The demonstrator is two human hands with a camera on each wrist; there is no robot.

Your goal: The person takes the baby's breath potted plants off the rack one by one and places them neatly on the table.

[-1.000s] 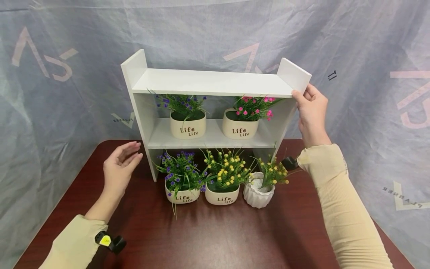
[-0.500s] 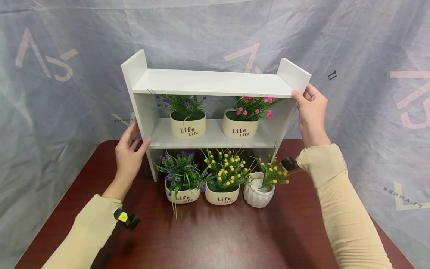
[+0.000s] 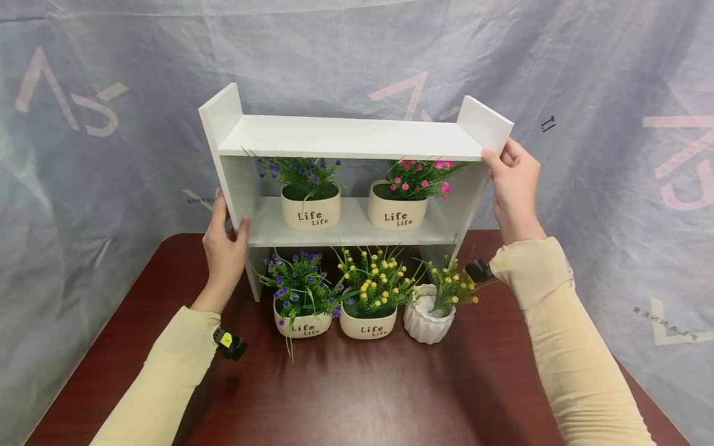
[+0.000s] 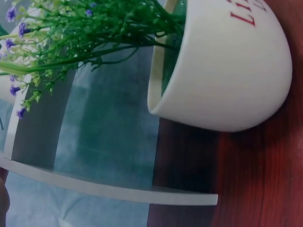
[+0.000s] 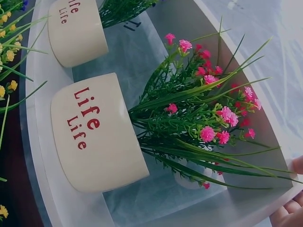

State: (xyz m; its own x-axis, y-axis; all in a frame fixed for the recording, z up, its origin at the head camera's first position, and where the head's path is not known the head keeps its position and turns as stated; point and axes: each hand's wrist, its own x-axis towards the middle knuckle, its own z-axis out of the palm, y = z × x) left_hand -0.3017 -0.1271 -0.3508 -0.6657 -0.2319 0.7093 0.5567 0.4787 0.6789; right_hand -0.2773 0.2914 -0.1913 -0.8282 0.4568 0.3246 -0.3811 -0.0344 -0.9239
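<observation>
1. The white shelf [image 3: 350, 136] stands on the table [image 3: 357, 396]; the right hand [image 3: 515, 192] pinches its right side, while the left hand's [image 3: 224, 254] fingers lie spread against its left.
2. Uneven lifting could slide the 2 upper pots [image 3: 311, 210] (no visible fixing).
3. Dragging it forward could topple the 3 lower pots [image 3: 369, 327].

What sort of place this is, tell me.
Likely a staged filming booth: grey printed sheeting hangs behind a dark red table bearing a white shelf and potted flowers.
</observation>
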